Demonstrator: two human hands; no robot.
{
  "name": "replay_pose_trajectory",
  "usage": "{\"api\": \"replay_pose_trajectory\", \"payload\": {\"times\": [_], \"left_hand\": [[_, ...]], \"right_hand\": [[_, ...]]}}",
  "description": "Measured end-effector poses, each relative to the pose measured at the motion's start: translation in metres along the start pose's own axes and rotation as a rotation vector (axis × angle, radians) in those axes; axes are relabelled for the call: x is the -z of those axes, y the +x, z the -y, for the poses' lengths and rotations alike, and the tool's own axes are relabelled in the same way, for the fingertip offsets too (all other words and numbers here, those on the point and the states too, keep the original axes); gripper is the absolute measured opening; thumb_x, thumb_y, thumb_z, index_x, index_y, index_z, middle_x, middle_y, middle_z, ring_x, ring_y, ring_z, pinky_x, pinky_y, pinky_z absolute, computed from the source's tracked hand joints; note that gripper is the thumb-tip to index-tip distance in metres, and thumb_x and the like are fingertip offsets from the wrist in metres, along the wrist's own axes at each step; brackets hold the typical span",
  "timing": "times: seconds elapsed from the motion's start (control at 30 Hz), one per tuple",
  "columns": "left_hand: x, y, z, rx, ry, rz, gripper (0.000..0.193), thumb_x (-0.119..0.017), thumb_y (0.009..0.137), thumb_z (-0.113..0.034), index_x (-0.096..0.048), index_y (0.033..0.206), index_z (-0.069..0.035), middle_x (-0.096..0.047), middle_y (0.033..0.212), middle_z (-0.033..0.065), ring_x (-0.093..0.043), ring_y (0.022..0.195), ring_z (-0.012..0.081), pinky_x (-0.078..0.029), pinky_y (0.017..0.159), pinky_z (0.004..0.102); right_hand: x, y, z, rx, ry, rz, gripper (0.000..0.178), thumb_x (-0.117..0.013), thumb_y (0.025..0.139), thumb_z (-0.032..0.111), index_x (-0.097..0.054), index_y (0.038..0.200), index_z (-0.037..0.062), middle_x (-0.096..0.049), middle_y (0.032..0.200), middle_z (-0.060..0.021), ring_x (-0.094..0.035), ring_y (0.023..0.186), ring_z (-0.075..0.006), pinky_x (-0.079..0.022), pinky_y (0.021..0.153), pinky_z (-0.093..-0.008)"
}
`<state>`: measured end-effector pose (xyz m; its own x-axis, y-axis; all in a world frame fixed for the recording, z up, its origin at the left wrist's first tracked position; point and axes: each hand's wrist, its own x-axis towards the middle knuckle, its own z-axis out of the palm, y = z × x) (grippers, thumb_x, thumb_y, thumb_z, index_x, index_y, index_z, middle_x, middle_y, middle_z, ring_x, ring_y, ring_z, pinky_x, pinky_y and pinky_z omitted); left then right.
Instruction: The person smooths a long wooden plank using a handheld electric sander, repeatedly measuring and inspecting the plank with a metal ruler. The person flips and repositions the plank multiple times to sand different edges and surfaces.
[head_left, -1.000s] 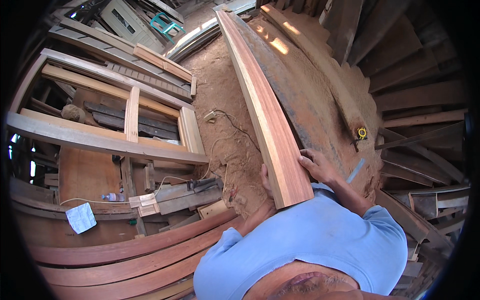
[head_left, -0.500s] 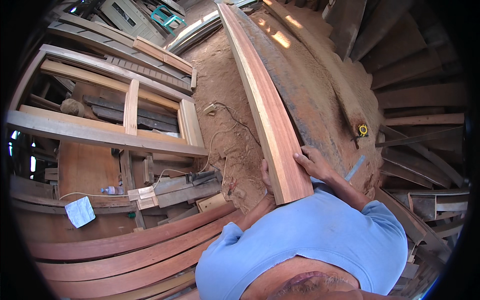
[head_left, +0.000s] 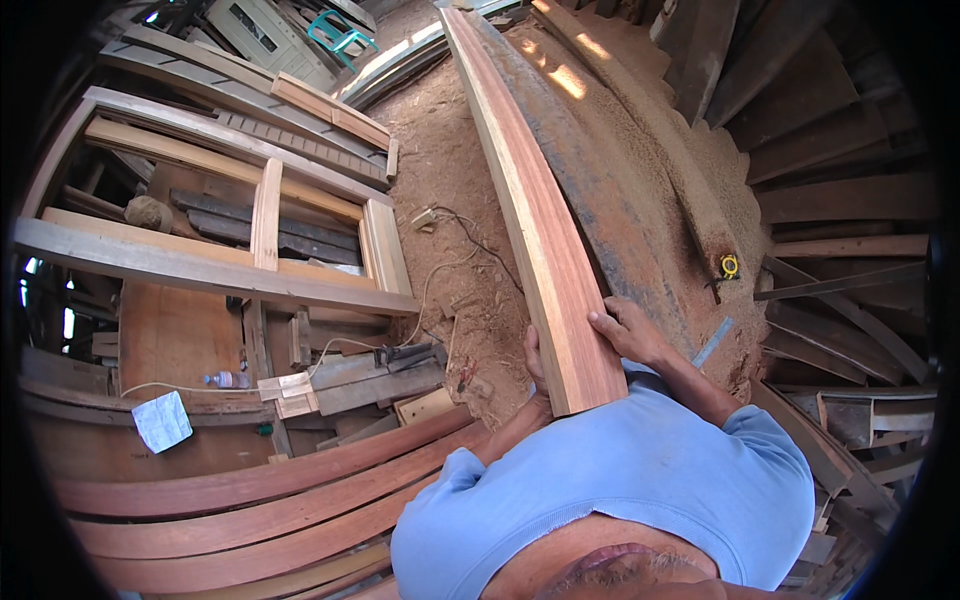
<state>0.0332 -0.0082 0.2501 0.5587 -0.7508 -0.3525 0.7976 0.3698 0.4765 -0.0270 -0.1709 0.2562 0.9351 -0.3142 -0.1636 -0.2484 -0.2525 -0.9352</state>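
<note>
A long reddish wooden plank (head_left: 550, 220) with a pale strip along its left edge stretches from my chest toward the far end of the workshop. Its near end is close against my blue shirt. On the plank's left side, my left hand (head_left: 537, 365) grips the edge, its fingers partly hidden by the wood. My right hand (head_left: 630, 332) holds the right edge, with the thumb on the upper face and the other fingers curled at the side. Just beyond the plank, on the right, lies a rusty, dusty board or beam (head_left: 610, 200).
A yellow tape measure (head_left: 728, 266) and a blue strip (head_left: 712, 342) lie on sawdust at right. Leaning boards (head_left: 840, 210) line the right side. At left are a wooden frame (head_left: 265, 215), a power cord (head_left: 430, 275), a plastic bottle (head_left: 228, 380) and reddish planks (head_left: 280, 510).
Almost nothing differs. The view has shifted very slightly, and both hands keep their grip on the plank.
</note>
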Motion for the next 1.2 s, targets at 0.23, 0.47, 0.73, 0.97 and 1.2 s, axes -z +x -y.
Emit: {"api": "replay_pose_trajectory", "payload": {"times": [0.23, 0.47, 0.73, 0.97, 1.2], "left_hand": [[0.002, 0.000, -0.003, 0.024, -0.025, 0.048, 0.090, -0.026, 0.092, -0.073, -0.034, 0.148, -0.003, -0.055, 0.126, 0.0194, -0.063, 0.110, 0.0300, -0.056, 0.092, 0.0453], [0.008, 0.000, 0.000, 0.042, -0.072, 0.108, 0.093, -0.027, 0.091, -0.076, -0.032, 0.149, -0.004, -0.052, 0.129, 0.0187, -0.062, 0.113, 0.0303, -0.056, 0.093, 0.0458], [0.004, 0.000, -0.001, 0.027, -0.021, 0.066, 0.094, -0.028, 0.090, -0.077, -0.032, 0.150, -0.005, -0.052, 0.129, 0.0185, -0.061, 0.115, 0.0298, -0.056, 0.094, 0.0453], [0.006, 0.001, 0.001, 0.028, -0.017, 0.056, 0.092, -0.024, 0.091, -0.075, -0.032, 0.150, -0.005, -0.052, 0.129, 0.0185, -0.061, 0.116, 0.0288, -0.057, 0.094, 0.0451], [0.013, 0.004, 0.004, -0.002, -0.003, 0.050, 0.092, -0.033, 0.091, -0.077, -0.036, 0.147, -0.004, -0.054, 0.126, 0.0181, -0.062, 0.111, 0.0281, -0.056, 0.090, 0.0453]], "right_hand": [[0.000, 0.002, 0.000, 0.003, 0.012, 0.008, 0.047, -0.057, 0.100, 0.037, -0.064, 0.097, -0.0091, -0.066, 0.084, -0.0212, -0.065, 0.078, -0.0269, -0.050, 0.071, -0.0434], [0.002, 0.003, 0.002, -0.044, -0.015, 0.037, 0.047, -0.056, 0.100, 0.037, -0.064, 0.098, -0.0091, -0.066, 0.084, -0.0211, -0.065, 0.078, -0.0272, -0.050, 0.071, -0.0428], [0.001, 0.002, 0.002, -0.014, -0.011, 0.031, 0.050, -0.054, 0.101, 0.039, -0.065, 0.100, -0.0092, -0.067, 0.087, -0.0219, -0.065, 0.081, -0.0276, -0.050, 0.073, -0.0425], [0.000, 0.004, -0.009, -0.016, 0.001, 0.047, 0.050, -0.055, 0.101, 0.040, -0.065, 0.100, -0.0086, -0.066, 0.087, -0.0208, -0.064, 0.079, -0.0263, -0.049, 0.071, -0.0430], [0.003, 0.001, 0.006, -0.071, -0.007, 0.054, 0.049, -0.056, 0.101, 0.040, -0.065, 0.100, -0.0077, -0.067, 0.087, -0.0198, -0.064, 0.079, -0.0254, -0.050, 0.070, -0.0421]]}}
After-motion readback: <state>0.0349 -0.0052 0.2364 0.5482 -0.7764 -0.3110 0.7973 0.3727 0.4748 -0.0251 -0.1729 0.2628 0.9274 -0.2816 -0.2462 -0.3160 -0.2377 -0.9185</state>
